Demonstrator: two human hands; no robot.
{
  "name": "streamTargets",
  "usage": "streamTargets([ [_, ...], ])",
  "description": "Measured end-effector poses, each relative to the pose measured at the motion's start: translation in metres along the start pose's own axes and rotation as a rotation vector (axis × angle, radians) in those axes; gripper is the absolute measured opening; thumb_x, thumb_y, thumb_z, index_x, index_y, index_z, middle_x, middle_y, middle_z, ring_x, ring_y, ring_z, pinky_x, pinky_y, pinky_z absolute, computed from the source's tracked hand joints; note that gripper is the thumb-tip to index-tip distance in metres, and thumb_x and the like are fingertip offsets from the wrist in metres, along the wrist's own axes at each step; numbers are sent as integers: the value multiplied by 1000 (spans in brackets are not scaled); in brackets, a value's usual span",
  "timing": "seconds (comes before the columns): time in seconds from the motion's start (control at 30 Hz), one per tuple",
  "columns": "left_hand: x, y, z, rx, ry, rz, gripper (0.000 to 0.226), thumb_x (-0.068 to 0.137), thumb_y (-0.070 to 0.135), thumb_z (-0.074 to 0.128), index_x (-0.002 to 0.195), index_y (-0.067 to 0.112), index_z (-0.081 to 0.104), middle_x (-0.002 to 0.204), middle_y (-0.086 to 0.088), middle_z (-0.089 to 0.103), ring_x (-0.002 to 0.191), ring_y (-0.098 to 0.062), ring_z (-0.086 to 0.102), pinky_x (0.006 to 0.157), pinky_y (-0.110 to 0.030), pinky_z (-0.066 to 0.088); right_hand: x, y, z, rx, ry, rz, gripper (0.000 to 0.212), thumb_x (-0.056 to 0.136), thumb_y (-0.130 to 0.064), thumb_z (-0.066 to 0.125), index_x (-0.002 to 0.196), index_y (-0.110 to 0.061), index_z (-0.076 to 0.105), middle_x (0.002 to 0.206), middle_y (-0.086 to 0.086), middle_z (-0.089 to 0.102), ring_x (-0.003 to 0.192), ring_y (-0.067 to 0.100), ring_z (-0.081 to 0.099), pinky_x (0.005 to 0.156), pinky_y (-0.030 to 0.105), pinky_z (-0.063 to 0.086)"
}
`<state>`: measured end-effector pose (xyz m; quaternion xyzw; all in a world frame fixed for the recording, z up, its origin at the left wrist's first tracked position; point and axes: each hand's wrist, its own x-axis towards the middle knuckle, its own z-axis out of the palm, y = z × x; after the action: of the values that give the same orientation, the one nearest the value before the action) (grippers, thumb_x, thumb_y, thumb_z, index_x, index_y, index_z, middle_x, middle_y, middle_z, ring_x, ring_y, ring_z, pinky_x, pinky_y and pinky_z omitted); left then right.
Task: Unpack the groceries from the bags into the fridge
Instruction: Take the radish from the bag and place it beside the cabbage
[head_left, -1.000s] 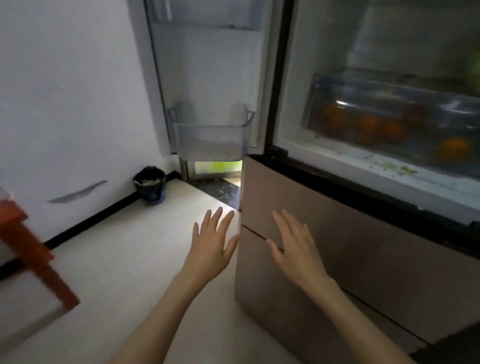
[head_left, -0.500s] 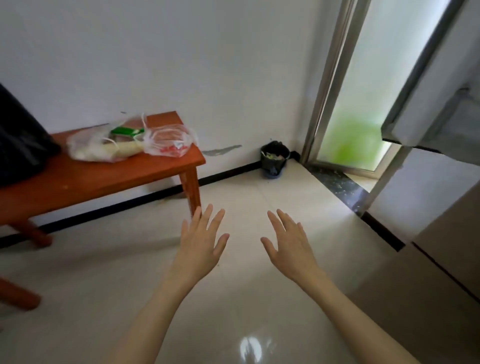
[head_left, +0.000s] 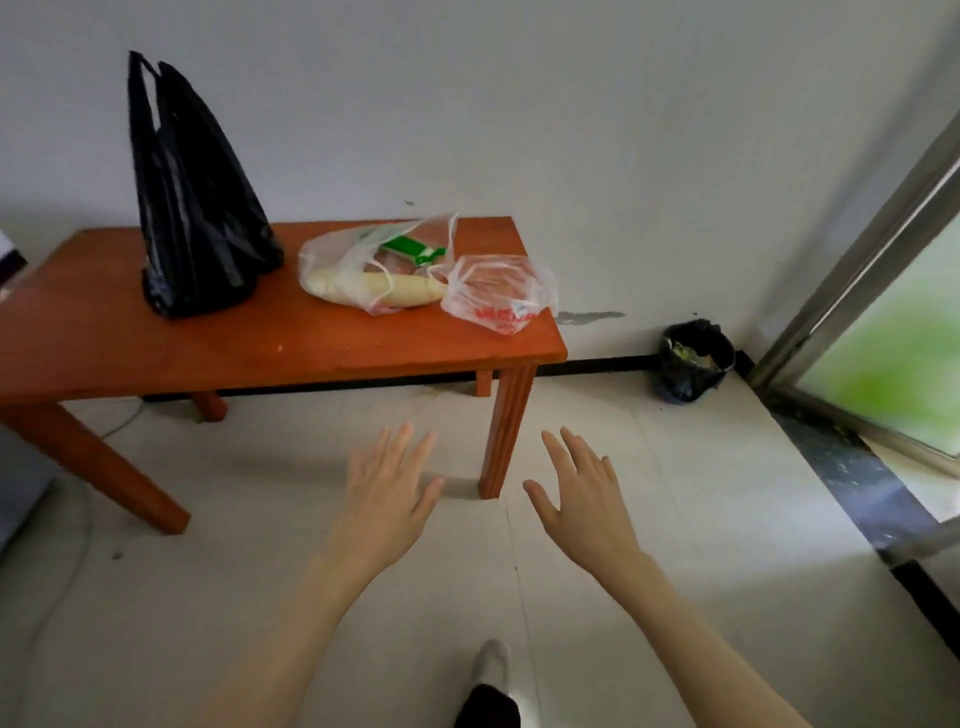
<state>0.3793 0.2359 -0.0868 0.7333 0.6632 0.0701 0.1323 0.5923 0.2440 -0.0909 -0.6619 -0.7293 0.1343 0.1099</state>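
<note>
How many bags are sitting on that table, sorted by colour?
Black bag: 1
Clear bags: 2, one holding a long white vegetable, one with red print
Total on the table: 3

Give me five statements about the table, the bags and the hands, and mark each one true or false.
1. Three bags sit on the table. True: a black bag, a clear bag and a small bag.
2. The left hand grips the black bag. False: it is open in the air, short of the table.
3. The clear bag holds a long pale vegetable. True.
4. The right hand holds a green packet. False: it holds nothing; the green packet lies in the clear bag.
5. The bin stands on the table. False: it stands on the floor by the wall.
</note>
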Motion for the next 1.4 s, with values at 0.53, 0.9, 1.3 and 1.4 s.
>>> streamTargets([
  [0.53, 250, -68, -44, 69, 33, -101, 58, 96, 45, 24, 148, 26, 5, 158, -3, -2, 144, -23, -7, 117, -47, 5, 286, -16, 0, 93, -71, -150, 62, 96, -44, 39, 148, -23, 14, 157, 2, 12, 144, 22, 10, 116, 41, 7],
  [0.9, 407, -155, -31, 70, -41, -10, 57, 98, 39, 32, 148, 23, 9, 157, -5, 2, 145, -26, -3, 116, -43, 8, 438, -75, 63, 107, -133, -243, 55, 97, -33, 40, 147, -19, 19, 155, 4, 17, 143, 21, 13, 116, 34, 10],
  [1.3, 530, -221, -14, 80, -353, 232, 66, 94, 25, 48, 148, 18, 10, 157, -6, 10, 144, -23, 10, 116, -32, 13, 558, -120, 126, -105, -331, -152, 63, 90, -28, 53, 146, -16, 24, 147, 6, 33, 138, 24, 24, 116, 38, 1],
  [1.4, 535, -237, -11, 125, -353, 251, 69, 92, 32, 49, 148, 19, 10, 155, -5, 15, 142, -22, 15, 116, -32, 11, 568, -119, 135, -214, -372, -153, 72, 86, -36, 56, 146, -18, 20, 144, 4, 37, 136, 23, 30, 115, 42, -8],
])
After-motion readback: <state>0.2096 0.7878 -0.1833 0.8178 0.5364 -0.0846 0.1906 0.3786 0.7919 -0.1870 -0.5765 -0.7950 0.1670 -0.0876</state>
